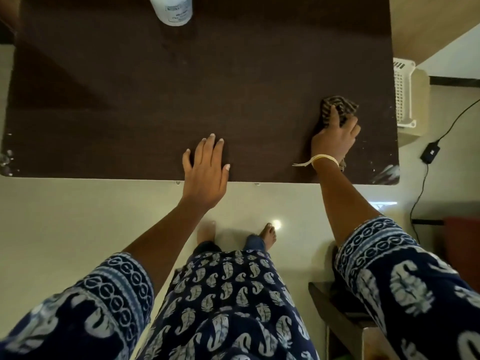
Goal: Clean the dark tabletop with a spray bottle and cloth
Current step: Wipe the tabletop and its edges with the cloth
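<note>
Gripping striped cloth point(337, 106) on tabletop point(155, 87), my right hand point(333, 140) (fingers curled); left hand point(206, 167) flat, fingers together; bottle point(171, 9) far edge.

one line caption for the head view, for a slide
Right hand wipes the dark tabletop with a striped cloth; left hand rests flat; spray bottle stands at the far edge.

The tabletop point(155, 87) looks matt, dark wood-grain laminate; the cloth point(337, 106) is striped woven fabric; the floor point(78, 216) is glossy pale tile.
</note>
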A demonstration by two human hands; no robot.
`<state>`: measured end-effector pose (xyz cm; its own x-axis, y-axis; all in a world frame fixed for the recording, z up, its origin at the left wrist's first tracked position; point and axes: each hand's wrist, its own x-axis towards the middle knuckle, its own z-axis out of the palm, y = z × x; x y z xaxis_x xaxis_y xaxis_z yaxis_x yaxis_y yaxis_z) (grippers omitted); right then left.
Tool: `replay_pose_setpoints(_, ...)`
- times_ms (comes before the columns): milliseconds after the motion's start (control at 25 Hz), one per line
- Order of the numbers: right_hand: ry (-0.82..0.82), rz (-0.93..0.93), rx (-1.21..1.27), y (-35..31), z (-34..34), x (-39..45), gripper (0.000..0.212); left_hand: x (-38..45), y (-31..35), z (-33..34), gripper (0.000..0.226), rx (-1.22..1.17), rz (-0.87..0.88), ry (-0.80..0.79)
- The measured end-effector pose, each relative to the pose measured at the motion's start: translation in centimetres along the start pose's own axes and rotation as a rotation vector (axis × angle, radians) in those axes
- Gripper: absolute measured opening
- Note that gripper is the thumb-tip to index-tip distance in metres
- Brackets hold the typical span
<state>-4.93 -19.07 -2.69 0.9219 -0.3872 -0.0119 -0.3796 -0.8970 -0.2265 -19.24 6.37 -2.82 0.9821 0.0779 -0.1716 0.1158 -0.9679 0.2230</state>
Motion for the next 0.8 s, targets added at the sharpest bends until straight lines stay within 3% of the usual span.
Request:
replay_pose_setpoints(160,-0.007,0.07,-0.035,4.3,-1.4,2.5,0.06,1.9,7.4,1.3,0.057,-0.02,0.083,-0.01)
replay_pose_setpoints(320,0.06,0.238,0.109,4.7,-3.3,4.5,0.053,3.7,13.9,2.5,0.055,-0.03,0.129,0.002)
replay_pose_setpoints(400,0.099,0.083,0.145,2.5,-3.4,3.6,0.05,4.7,16.2,3.0,0.054,-0.038,0.117,-0.016)
replay_pose_setpoints(520,-0.042,-0.449,0.01,0.2,-1.9,0.9,0.051,5.4,17.7,4.0,0.056,-0.004,0.065,-0.048)
replay_pose_setpoints(600,-0.073,-0.576,-0.078,0.6,-0.8,2.1,0.053,5.5,17.7,4.2,0.056,0.034,0.051,-0.033)
replay_pose_setpoints(800,-0.003,-0.215,-0.231,3.5,-1.5,11.1,0.055,5.3,18.0,4.5,0.055,0.07,0.043,0.035)
